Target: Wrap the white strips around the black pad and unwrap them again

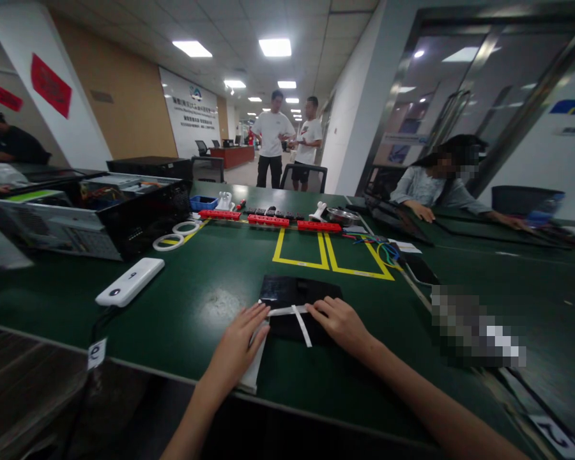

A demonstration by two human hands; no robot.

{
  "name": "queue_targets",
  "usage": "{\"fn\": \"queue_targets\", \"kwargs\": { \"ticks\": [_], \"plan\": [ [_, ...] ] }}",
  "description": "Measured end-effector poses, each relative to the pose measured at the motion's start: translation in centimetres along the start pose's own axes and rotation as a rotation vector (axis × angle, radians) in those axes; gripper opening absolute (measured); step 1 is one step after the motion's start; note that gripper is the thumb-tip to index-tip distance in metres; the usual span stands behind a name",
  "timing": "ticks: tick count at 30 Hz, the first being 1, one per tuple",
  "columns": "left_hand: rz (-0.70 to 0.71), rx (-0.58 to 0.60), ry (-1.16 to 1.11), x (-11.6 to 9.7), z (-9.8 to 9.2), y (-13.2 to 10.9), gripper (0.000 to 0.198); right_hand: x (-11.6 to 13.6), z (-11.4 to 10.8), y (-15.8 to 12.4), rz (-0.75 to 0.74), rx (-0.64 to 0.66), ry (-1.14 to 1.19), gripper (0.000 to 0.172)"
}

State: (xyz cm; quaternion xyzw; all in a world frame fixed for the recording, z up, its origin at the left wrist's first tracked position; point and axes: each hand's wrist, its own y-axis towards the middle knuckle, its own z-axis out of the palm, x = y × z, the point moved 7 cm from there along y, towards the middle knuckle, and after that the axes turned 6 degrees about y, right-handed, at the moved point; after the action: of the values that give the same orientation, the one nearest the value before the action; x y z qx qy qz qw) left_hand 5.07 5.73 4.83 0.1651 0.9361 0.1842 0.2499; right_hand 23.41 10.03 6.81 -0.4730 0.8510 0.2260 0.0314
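Observation:
Before me on the green table lies a glossy black flat piece (278, 291), possibly a folded sheet or bag. A white strip (287, 311), like tape, runs across it between my hands, and a second white strip (303, 329) slants down from it. My left hand (242, 338) lies with fingers stretched out at the strip's left end, over a pale flat object (253, 377) that it partly covers. My right hand (340, 322) has its fingers extended, tips touching the strip's right end. What lies beneath both sets of fingertips is hidden.
An open computer case (86, 217) stands at left, near white tape rolls (168, 242) and a white power bank (130, 282). Red blocks (268, 220) line the back beyond yellow tape frames (301, 263). Coloured wires (388, 252) and a phone (419, 269) lie right; a co-worker (441, 182) sits there.

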Motion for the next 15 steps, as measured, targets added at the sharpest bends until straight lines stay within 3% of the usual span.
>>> {"fn": "queue_targets", "kwargs": {
  "ticks": [7, 15],
  "plan": [
    [0.132, 0.083, 0.288, -3.8, 3.0, -0.3, 0.061, 1.4, 0.3, 0.0, -0.04, 0.044, -0.047, 0.039],
    [0.094, 0.159, 0.275, -3.7, 4.1, -0.1, 0.07, 2.0, 0.8, 0.0, -0.044, 0.099, -0.003, 0.033]
  ]
}}
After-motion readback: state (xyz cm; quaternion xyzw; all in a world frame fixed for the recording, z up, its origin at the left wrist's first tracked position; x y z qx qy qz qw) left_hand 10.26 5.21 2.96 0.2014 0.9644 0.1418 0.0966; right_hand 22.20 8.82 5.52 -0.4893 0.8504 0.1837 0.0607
